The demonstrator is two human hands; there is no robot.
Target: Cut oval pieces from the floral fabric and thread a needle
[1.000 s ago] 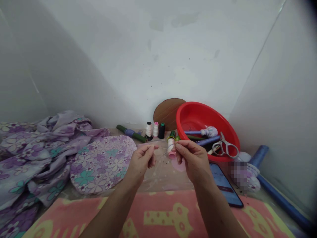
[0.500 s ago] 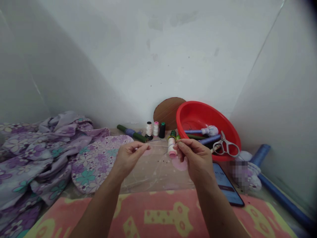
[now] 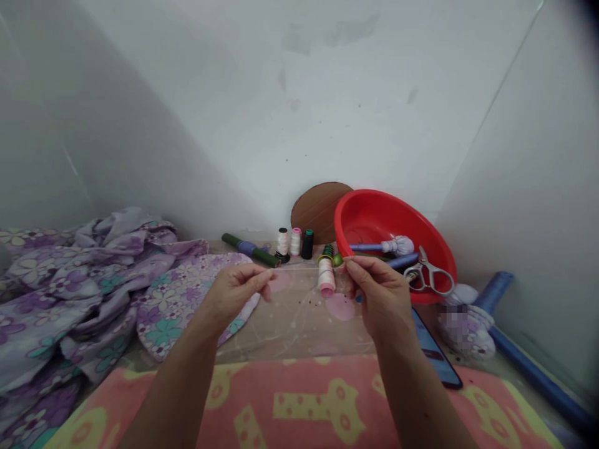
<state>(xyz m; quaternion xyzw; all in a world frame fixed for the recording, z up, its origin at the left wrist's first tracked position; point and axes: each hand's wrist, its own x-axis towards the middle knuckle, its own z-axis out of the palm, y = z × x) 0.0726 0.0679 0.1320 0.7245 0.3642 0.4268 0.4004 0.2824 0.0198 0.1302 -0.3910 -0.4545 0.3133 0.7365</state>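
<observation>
Pale thread: I held it taut, no slack.
Left hand: pinched it between fingertips.
Right hand: pinched it too, just beside the pink thread spool.

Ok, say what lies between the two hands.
Head view: a taut pale thread runs from the left hand to the right hand, across a pink-and-white thread spool.

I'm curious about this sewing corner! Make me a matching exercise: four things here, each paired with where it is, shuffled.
Things:
1. Scissors
2. Thread
3. Phone
4. Round brown board

Places:
A. Leaning on the wall behind the red basin
B. Inside that basin
C. Lying beside the right forearm
D. Stretched between the left hand and right hand

Pairs: 1-B, 2-D, 3-C, 4-A
</observation>
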